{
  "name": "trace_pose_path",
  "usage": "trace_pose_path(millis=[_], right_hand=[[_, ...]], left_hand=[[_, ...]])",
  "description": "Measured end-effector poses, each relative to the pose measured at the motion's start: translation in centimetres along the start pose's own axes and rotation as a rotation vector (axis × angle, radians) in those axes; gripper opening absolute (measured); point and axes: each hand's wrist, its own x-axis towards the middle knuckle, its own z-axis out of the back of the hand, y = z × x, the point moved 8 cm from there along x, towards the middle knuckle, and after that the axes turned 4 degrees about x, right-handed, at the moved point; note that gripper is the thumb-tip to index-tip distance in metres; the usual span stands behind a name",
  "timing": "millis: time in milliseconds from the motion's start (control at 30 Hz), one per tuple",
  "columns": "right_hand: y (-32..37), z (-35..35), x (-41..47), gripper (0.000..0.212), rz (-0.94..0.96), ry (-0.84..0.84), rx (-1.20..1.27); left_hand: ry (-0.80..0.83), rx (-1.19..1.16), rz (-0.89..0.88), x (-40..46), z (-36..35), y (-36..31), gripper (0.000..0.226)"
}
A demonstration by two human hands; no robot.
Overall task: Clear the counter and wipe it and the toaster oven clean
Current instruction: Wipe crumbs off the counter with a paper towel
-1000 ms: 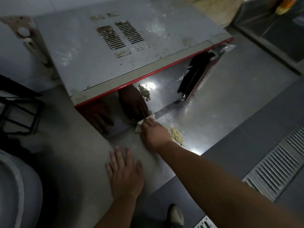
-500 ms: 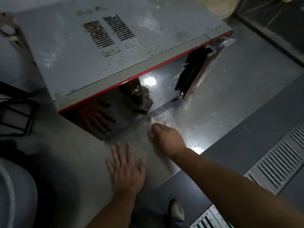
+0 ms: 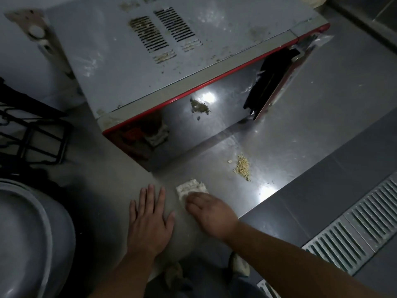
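At the far left sits a large grey pot (image 3: pixel 32 233), with a black wire rack (image 3: pixel 32 136) behind it. Moving right, the left hand (image 3: pixel 149 220) lies flat on the steel surface (image 3: pixel 322 130), fingers straight and spread, holding nothing — it looks like a brace. Just beside it the right hand (image 3: pixel 211 214) presses a folded white cloth (image 3: pixel 191 188) down onto the surface near its front edge; the fingers cover the cloth's near part, though whether they curl under it I cannot tell in this dim light. Behind both hands stands the toaster oven (image 3: pixel 171 61), its grey top spotted with grime, its glossy front mirroring the scene. Further right a small heap of yellowish crumbs (image 3: pixel 242 166) lies on the surface, apart from the cloth and not yet wiped up.

The risk from here — a sweep toward the front edge could push the crumbs off onto the floor, where a grated drain (image 3: pixel 354 233) runs, rather than gathering them. A sideways swipe might also smear them under the oven's front.
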Motion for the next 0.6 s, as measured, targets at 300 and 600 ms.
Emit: trace_pose_path(millis=[300, 600], right_hand=[[-7.7, 5.8, 2.5, 0.036, -0.332, 0.033, -0.157], [2.3, 0.7, -2.6, 0.016, 0.056, 0.060, -0.043]], left_hand=[[0.060, -0.079, 0.126, -0.3, 0.8, -1.7, 0.076], [0.075, -0.066, 0.106, -0.6, 1.1, -1.6, 0.075]])
